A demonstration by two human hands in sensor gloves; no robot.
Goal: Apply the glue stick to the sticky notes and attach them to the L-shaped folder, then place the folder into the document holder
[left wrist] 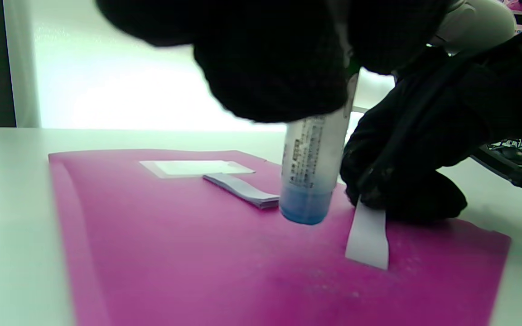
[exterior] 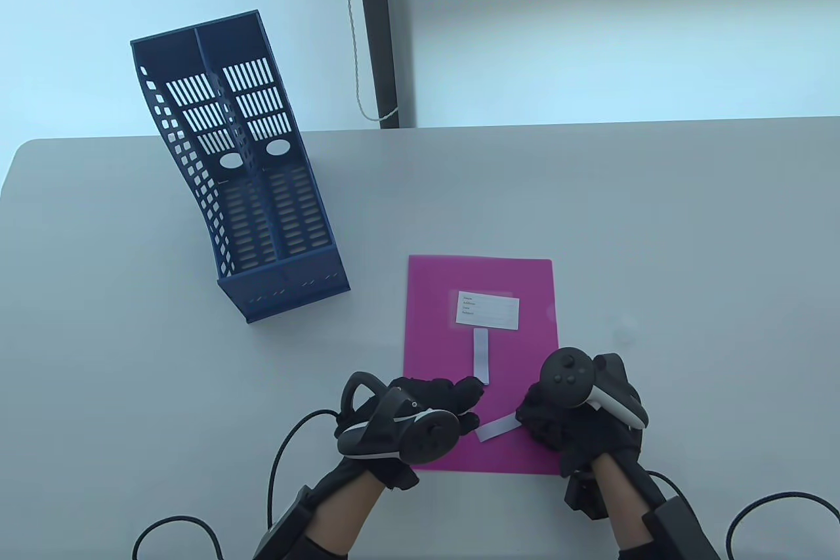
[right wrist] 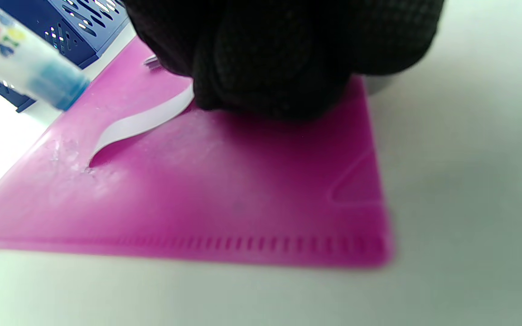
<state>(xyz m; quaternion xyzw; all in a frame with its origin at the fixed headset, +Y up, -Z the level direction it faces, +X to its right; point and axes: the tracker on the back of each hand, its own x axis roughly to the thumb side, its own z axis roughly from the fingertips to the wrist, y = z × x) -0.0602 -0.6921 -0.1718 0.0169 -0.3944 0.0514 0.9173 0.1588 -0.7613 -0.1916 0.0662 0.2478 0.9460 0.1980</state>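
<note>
A pink L-shaped folder (exterior: 518,284) (left wrist: 175,253) (right wrist: 252,181) lies flat on the table, with a white label (exterior: 487,310) and a small pad of sticky notes (exterior: 480,356) (left wrist: 243,189) on it. My left hand (exterior: 453,399) grips a glue stick (left wrist: 311,172) (right wrist: 30,63), its blue end pointing down just above the folder. My right hand (exterior: 558,422) pinches one end of a single white sticky note (exterior: 496,430) (left wrist: 369,237) (right wrist: 138,123), which curves down so that its free end touches the folder. The blue document holder (exterior: 243,172) stands at the left rear.
The grey table (exterior: 689,225) stretches wide around the folder, its far edge meeting a pale wall. A cord (exterior: 357,61) hangs beside a dark post behind the table. Glove cables (exterior: 282,455) trail off the near edge.
</note>
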